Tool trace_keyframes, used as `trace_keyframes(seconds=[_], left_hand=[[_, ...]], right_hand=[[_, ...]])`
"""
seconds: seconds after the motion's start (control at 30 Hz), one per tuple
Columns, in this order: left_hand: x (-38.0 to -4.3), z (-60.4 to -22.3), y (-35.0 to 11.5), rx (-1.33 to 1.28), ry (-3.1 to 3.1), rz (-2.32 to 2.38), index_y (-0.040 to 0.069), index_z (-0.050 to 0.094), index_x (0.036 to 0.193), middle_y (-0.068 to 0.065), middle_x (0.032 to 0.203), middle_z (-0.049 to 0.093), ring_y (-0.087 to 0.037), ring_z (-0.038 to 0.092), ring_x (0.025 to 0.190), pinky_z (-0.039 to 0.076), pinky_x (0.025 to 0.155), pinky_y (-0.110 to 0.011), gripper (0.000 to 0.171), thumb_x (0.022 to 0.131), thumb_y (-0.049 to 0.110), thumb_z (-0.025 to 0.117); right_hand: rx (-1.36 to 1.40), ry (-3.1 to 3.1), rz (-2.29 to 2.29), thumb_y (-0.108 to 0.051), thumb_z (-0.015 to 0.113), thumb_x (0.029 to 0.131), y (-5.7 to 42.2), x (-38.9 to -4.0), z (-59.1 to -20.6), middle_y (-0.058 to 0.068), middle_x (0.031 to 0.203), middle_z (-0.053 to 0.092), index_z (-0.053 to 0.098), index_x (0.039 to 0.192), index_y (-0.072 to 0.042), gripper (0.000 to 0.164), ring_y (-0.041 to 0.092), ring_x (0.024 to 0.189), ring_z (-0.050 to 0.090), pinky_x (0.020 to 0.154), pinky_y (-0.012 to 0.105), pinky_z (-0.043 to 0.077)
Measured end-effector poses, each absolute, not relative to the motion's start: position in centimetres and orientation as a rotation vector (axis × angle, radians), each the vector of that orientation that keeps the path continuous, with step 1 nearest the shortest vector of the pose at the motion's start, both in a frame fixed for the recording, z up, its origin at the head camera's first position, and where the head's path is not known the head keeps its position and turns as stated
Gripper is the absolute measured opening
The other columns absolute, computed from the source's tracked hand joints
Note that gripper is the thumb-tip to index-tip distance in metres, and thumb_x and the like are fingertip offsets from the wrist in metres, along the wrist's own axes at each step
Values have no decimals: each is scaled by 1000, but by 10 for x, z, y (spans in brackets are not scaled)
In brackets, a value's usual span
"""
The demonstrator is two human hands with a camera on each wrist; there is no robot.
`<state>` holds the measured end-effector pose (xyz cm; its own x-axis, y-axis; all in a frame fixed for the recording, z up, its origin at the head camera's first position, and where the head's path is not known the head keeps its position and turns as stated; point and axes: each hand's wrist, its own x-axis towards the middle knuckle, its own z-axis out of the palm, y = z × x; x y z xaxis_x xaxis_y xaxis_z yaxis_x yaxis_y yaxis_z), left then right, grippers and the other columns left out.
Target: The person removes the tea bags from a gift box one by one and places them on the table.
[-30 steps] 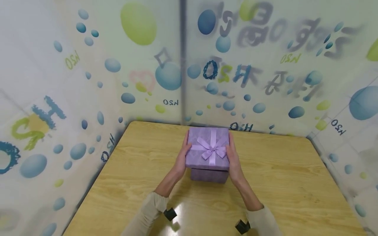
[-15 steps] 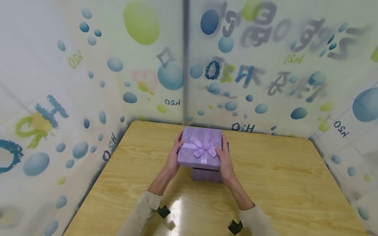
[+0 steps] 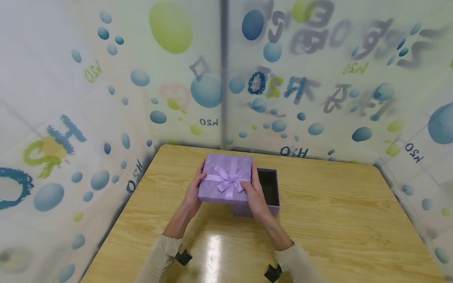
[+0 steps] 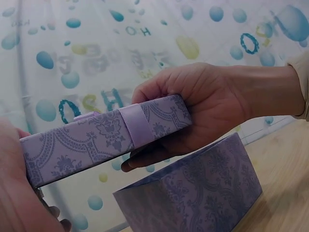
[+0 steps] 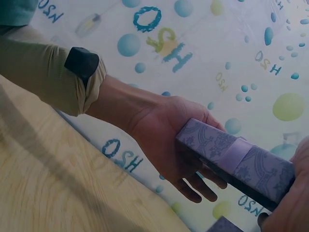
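Note:
A purple gift box lid (image 3: pixel 212 165) with a lilac ribbon bow (image 3: pixel 231 181) on top is held level by both hands. My left hand (image 3: pixel 194 192) grips its left side. On the right side, my right hand (image 3: pixel 256 196) has its thumb over the top, near the bow. Below and to the right stands the box base (image 3: pixel 242 211), uncovered on its right part, where a dark inside shows. The left wrist view has the patterned lid (image 4: pixel 87 145) raised above the base (image 4: pixel 193 193), with a gap between them. The base's left part is hidden under the lid.
The box base stands on a light wooden table (image 3: pixel 339 220). Walls (image 3: pixel 177 78) printed with blue and green bubbles enclose its back and sides. Black cubes (image 3: pixel 184 257) are fixed at both sleeve cuffs.
Both hands have lifted the lid and carried it left, away from the base. The base has stayed put, and its open top has come into view on the right.

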<state>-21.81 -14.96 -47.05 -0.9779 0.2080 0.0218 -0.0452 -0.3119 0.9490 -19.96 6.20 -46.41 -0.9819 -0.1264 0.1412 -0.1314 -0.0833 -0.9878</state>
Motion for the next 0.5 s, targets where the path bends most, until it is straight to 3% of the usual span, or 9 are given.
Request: trace_keyframes(seconds=[0.27, 0.5], left_hand=[[-212, -472, -171, 139, 1749, 2448, 25, 11, 170, 1, 176, 2, -20, -2, 159, -3, 126, -48, 65, 108, 23, 32], [-207, -475, -187, 50, 1763, 2508, 22, 16, 169, 1, 174, 12, -17, 8, 158, 3, 127, -43, 64, 108, 21, 36]], right_hand=[[299, -2122, 2323, -8, 41, 101, 38, -198, -464, -5, 176, -2, 0, 170, -25, 81, 16, 160, -2, 128, 48, 2], [325, -2123, 2304, -6, 41, 101, 18, -197, -470, -2, 176, -2, 0, 170, -23, 82, 19, 160, -2, 128, 49, 2]])
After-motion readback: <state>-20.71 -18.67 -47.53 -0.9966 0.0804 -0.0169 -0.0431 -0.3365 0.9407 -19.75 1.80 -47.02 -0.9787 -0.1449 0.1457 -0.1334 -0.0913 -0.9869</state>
